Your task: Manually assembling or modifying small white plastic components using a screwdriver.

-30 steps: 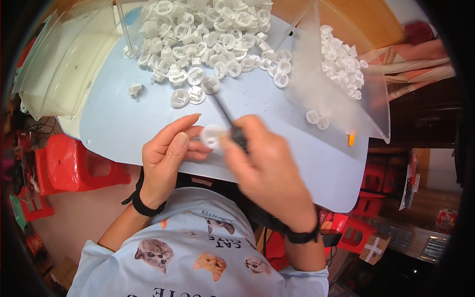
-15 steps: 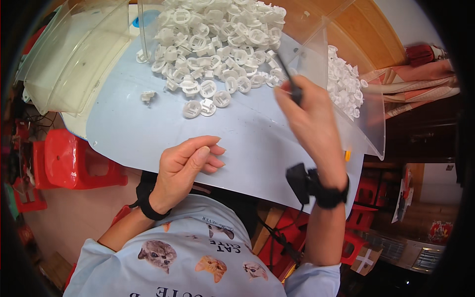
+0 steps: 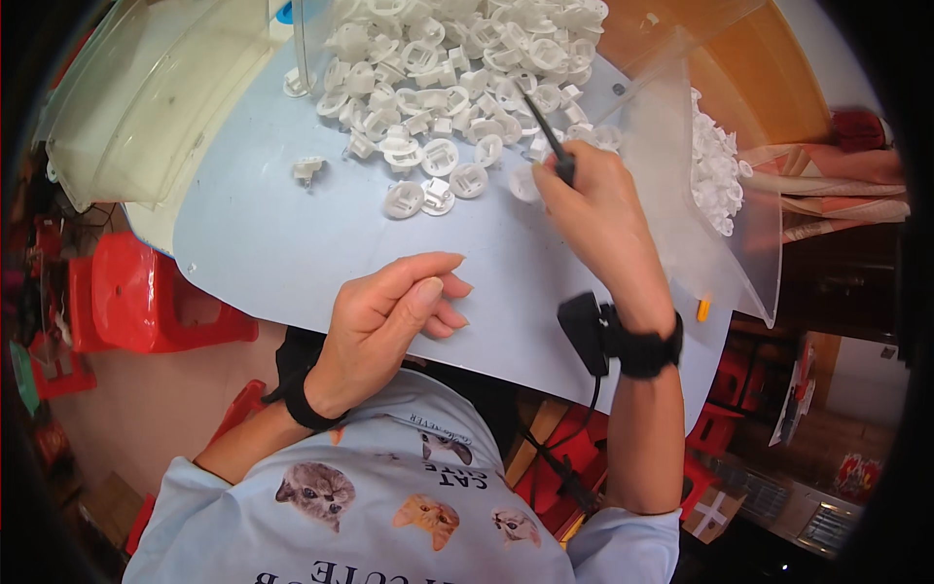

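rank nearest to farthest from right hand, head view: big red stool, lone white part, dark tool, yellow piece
1. Dark tool: in the right hand
2. Yellow piece: table's right
3. Lone white part: table's left
4. Big red stool: far left

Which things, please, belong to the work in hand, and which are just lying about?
Likely part of the work: black tool in the right hand; heap of white plastic parts; second white heap, at right.

Apparently just lying about: red stool; cardboard box; small orange piece.
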Available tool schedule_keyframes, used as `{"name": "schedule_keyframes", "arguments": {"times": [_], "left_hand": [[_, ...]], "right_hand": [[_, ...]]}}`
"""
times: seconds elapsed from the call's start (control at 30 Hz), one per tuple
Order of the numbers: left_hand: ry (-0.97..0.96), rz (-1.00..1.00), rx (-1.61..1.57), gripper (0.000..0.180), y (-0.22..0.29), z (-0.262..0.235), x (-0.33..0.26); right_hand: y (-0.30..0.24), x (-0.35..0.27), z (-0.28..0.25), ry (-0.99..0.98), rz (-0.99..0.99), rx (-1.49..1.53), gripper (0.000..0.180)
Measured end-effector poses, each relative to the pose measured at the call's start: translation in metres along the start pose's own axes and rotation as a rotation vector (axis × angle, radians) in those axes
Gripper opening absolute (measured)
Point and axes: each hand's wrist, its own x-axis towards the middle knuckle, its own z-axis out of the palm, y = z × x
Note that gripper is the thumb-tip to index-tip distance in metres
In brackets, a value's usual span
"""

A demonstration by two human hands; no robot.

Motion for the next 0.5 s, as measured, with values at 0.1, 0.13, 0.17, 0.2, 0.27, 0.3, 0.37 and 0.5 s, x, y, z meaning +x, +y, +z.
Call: {"name": "schedule_keyframes", "arguments": {"times": [0.1, 0.13, 0.17, 0.2, 0.27, 0.3, 0.37, 0.5], "left_hand": [[-0.031, -0.049, 0.009, 0.036, 0.002, 0.000, 0.002], [-0.019, -0.029, -0.024, 0.037, 0.002, 0.002, 0.002], [-0.007, -0.009, -0.056, 0.039, 0.001, 0.003, 0.002], [0.000, -0.017, -0.053, 0.039, 0.000, 0.002, 0.002], [-0.039, 0.008, -0.061, 0.041, -0.001, 0.000, 0.002], [-0.037, 0.002, -0.060, 0.041, -0.001, -0.001, 0.002], [-0.098, -0.011, -0.059, 0.043, 0.000, -0.004, 0.003], [-0.087, 0.022, -0.071, 0.041, -0.004, -0.001, -0.001]], "right_hand": [[-0.009, -0.032, -0.003, -0.098, 0.148, 0.325, 0.023], [-0.011, -0.043, -0.001, -0.122, 0.172, 0.517, 0.024], [-0.013, -0.051, 0.003, -0.165, 0.171, 0.583, 0.022], [-0.014, -0.058, 0.008, -0.174, 0.174, 0.587, 0.022], [-0.016, -0.072, 0.016, -0.278, 0.228, 0.831, 0.018], [-0.016, -0.077, 0.021, -0.288, 0.239, 0.888, 0.016], [-0.013, -0.080, 0.024, -0.287, 0.266, 0.961, 0.017], [-0.010, -0.088, 0.034, -0.255, 0.285, 1.044, 0.017]]}}
